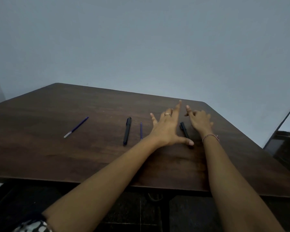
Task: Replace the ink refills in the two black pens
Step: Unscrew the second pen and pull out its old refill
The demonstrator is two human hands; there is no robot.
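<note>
Grips empty: left hand (pixel 167 129) spread, right hand (pixel 200 120) loosely curled. Black pen (pixel 184 129) lies between them toward the counter's (pixel 57 156) far-right corner; it could be rolled away if brushed by the left hand.

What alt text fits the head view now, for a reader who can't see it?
The left hand, fingers spread, and the right hand, loosely curled, reach over a dark wooden table, holding nothing; a black pen lies between them. To their left lie a second black pen, a blue refill beside it, and another refill farther left.
</note>
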